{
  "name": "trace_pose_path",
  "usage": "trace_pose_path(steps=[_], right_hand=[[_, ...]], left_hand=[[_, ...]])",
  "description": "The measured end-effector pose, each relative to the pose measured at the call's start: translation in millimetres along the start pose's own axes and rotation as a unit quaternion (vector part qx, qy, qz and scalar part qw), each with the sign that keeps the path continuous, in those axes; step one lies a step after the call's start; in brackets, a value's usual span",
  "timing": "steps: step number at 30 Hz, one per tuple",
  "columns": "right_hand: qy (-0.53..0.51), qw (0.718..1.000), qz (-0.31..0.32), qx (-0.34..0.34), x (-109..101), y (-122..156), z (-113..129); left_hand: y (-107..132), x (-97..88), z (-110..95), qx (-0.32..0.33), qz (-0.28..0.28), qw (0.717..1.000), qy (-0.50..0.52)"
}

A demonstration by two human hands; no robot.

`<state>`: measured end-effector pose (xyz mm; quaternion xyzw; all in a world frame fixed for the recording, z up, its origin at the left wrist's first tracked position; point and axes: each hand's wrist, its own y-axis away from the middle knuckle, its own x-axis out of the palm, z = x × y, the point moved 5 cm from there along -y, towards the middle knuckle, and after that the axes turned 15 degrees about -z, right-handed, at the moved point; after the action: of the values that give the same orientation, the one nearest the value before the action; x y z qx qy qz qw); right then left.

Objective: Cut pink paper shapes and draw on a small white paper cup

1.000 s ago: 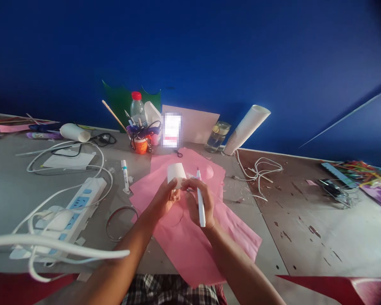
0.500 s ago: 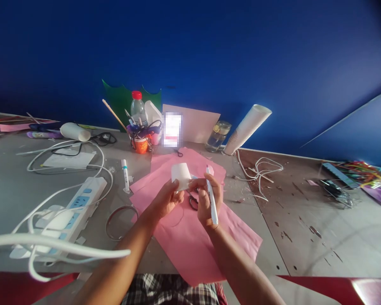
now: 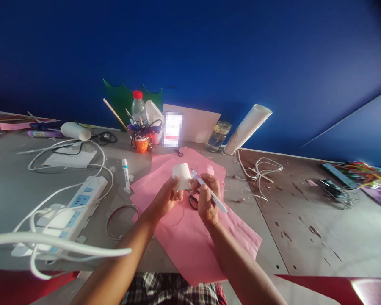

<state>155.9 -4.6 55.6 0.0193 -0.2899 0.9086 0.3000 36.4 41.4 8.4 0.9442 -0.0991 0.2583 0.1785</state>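
Note:
My left hand (image 3: pixel 167 198) grips a white paper cup piece (image 3: pixel 182 174) by its lower left edge, thumb in front. It is short and slightly curved, and I cannot tell whether it is a whole cup. In my right hand (image 3: pixel 208 199) is a white marker (image 3: pixel 214 198), slanting with its tip up and left towards the piece's right side; the fingertips are close to that edge. Below both hands lie sheets of pink paper (image 3: pixel 190 245). Dark scissors (image 3: pixel 193 202) show partly between the hands on the paper.
A second marker (image 3: pixel 125 174) and a tape ring (image 3: pixel 122 222) lie left of the paper. A power strip (image 3: pixel 89 192) with white cables is farther left. Behind stand an orange cup (image 3: pixel 142 145) of tools, a lit phone (image 3: pixel 172 129), a glass jar (image 3: pixel 218 136) and stacked paper cups (image 3: pixel 247 129).
The marker in my right hand has turned from near upright to a slant, its tip now closer to the white piece. My left hand has barely moved.

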Motion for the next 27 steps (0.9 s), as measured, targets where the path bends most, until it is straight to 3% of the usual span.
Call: trace_pose_path(steps=[6, 12, 19, 27], right_hand=[[0.018, 1.0, -0.009, -0.002, 1.5, -1.1, 1.4], [0.063, 0.998, 0.023, -0.003, -1.6, 1.9, -1.0], [0.015, 0.999, -0.013, 0.039, 1.7, -0.5, -3.3], [0.011, 0.999, -0.04, 0.033, 3.6, -4.9, 2.2]], left_hand=[[-0.8, -0.2, -0.6, 0.014, -0.012, 1.0, 0.009], [-1.7, -0.6, 0.1, 0.023, -0.008, 1.0, 0.015], [-2.6, 0.0, 0.8, 0.034, -0.002, 0.999, -0.007], [-3.8, -1.9, 3.2, 0.048, -0.005, 0.999, -0.023]])
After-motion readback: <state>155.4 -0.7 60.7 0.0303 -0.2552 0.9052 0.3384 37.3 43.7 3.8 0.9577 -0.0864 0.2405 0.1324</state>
